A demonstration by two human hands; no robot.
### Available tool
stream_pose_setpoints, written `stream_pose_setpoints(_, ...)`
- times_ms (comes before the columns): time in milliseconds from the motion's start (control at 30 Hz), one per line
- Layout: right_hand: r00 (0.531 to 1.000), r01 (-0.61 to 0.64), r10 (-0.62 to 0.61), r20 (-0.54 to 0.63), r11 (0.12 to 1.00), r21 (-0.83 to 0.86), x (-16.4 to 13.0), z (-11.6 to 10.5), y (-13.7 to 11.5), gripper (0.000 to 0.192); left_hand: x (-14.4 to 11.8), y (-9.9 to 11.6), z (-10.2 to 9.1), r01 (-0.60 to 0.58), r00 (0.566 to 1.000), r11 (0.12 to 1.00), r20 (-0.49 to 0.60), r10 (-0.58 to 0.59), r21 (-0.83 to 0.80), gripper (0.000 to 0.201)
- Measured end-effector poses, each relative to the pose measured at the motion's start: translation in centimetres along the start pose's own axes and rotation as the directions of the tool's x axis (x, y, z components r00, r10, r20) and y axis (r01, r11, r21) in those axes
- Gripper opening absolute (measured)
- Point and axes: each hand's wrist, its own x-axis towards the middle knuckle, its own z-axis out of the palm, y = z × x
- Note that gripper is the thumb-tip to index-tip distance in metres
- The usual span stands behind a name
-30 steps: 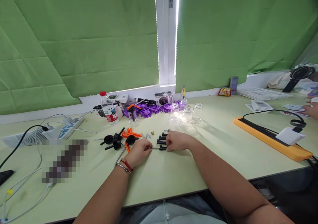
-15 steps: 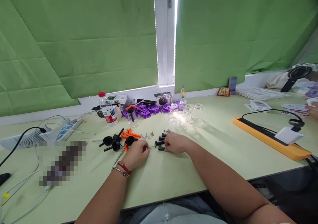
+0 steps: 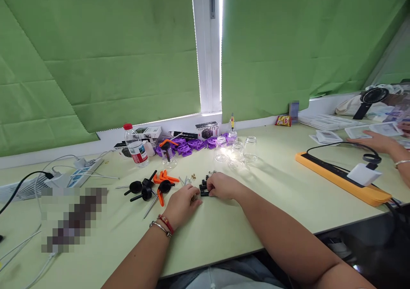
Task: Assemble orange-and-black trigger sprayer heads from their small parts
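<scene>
Black parts (image 3: 203, 188) | right hand (image 3: 221, 185) fingers grasping them | left hand (image 3: 182, 202) fingers clenched, contents unclear

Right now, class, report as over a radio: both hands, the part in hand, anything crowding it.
Left hand closed on small spring. Right hand gripping black plastic pieces. Loose screws and black-orange clamps close by on the table.

Bright window-gap daylight, warped edges
</scene>
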Motion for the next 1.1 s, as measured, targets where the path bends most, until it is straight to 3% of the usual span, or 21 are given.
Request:
stream_pose_setpoints(100,0.995,0.023,-0.024,-0.096,1.0,-0.012,0.2,0.2,0.0,0.011,0.1,-0.7,-0.1,0.015,1.0,0.998,-0.001,-0.016,-0.059,0.016)
stream_pose_setpoints(200,0.973,0.139,-0.146,-0.181,0.989,-0.051,0.4,0.6,-0.6,0.013,0.0,-1.2,-0.5,0.061,0.998,0.99,0.001,-0.061,-0.128,0.02)
stream_pose_setpoints(367,0.873,0.379,-0.437,-0.216,0.888,-0.261,0.9,2.2,-2.3,0.018,-0.5,-1.7,-1.3,0.104,0.994,0.969,0.047,-0.096,-0.223,0.02)
stream_pose_setpoints(567,0.855,0.419,-0.503,-0.13,0.815,-0.399,1.8,3.8,-3.4,0.016,-0.5,-1.6,-1.4,0.106,0.994,0.987,0.023,-0.103,-0.125,0.018)
stream_pose_setpoints(700,0.843,0.412,-0.507,-0.178,0.823,-0.391,2.1,3.9,-3.6,0.015,-0.5,-1.7,-1.5,0.103,0.995,0.99,0.024,-0.101,-0.094,0.014)
stream_pose_setpoints(800,0.845,0.364,-0.44,-0.303,0.889,-0.278,2.2,3.3,-3.2,0.014,-0.5,-1.8,-1.6,0.11,0.994,0.985,0.039,-0.106,-0.129,0.01)
stream_pose_setpoints(933,0.871,0.237,-0.22,-0.44,0.971,-0.016,2.5,1.7,-1.3,0.015,-0.5,-1.8,-1.3,0.131,0.991,0.977,0.049,-0.125,-0.167,0.014)
stream_pose_setpoints(1033,0.88,0.007,0.068,-0.471,0.988,0.154,2.8,0.4,1.0,0.017,-0.4,-1.8,-1.0,0.15,0.988,0.97,0.063,-0.14,-0.191,0.019)
stream_pose_setpoints(1100,0.855,-0.169,0.243,-0.458,0.966,0.196,3.0,-0.2,2.4,0.019,-0.4,-1.9,-1.0,0.154,0.987,0.97,0.064,-0.144,-0.188,0.017)
